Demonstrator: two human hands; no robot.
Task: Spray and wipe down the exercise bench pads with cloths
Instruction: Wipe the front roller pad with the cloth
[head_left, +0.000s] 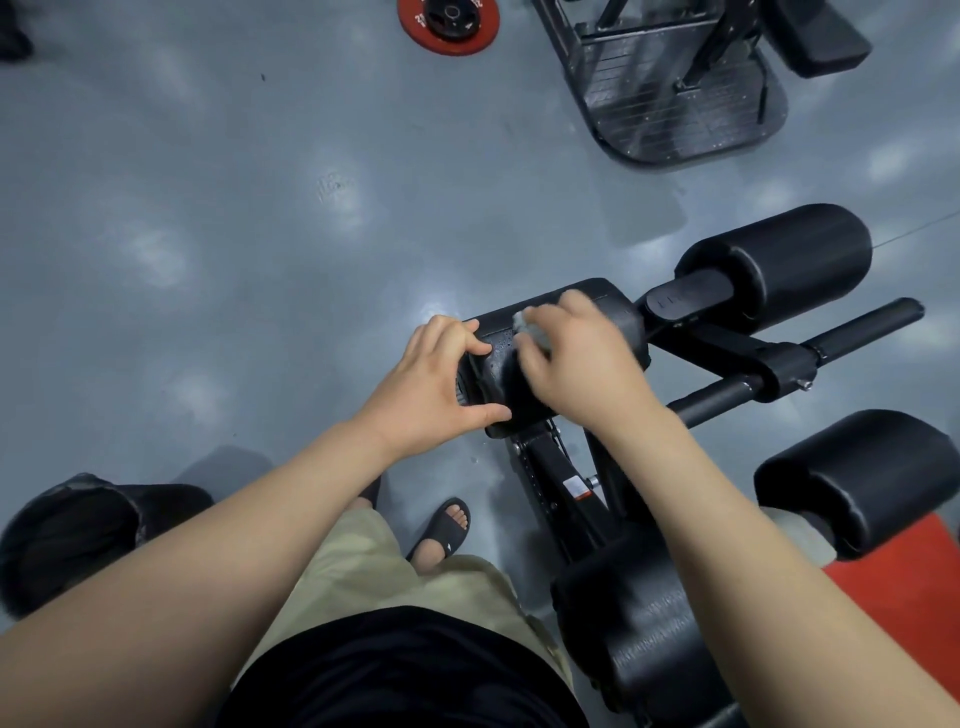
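A black roller pad (597, 306) on the bench frame lies in the middle of the view, with droplets on its near face. My left hand (431, 387) grips the pad's left end, fingers on top and thumb below. My right hand (576, 358) holds a small grey cloth (535, 330) and presses it on the pad's top; the hand is blurred. Two more black roller pads sit to the right, one far (779, 265) and one near (857, 478). A larger black pad (639, 634) lies below my right forearm.
The black steel bench frame (737, 384) with a bar runs right from the pad. A red pad (904, 603) is at the right edge. A black footplate machine (675, 93) stands at top right, a red weight plate (447, 23) at top. A black object (67, 535) sits at lower left. My sandalled feet stand on grey floor.
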